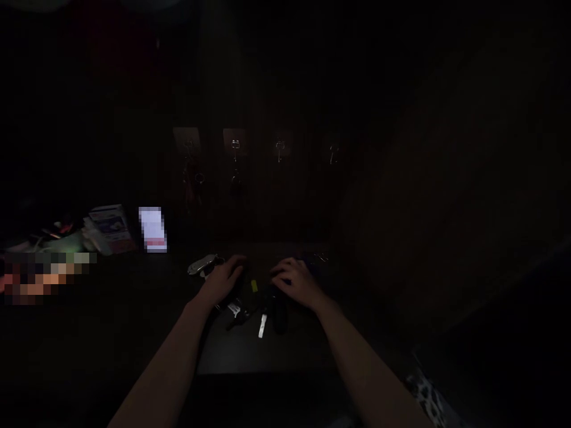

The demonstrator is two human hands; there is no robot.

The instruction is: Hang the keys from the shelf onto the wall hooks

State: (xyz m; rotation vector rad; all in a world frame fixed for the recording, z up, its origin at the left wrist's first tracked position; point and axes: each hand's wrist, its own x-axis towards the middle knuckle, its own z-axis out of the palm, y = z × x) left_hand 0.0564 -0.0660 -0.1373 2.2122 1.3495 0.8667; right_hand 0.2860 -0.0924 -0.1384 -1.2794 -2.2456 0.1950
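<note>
In dim light, my left hand rests over the table with its fingers stretched forward and nothing visible in it. Just left of it lies a silver pocketknife with a ring. Opposite, my right hand is palm down, its fingers apart and slightly bent. A dark blue item shows behind it, too dark to name. Between and below my hands lie a bright key blade, a smaller key, a yellow-green tag and a dark oblong fob.
Binder clips hang in a row on the wall, the left clip with keys and the second clip with a ring. A lit phone screen and packets stand left. The table's front edge is near me.
</note>
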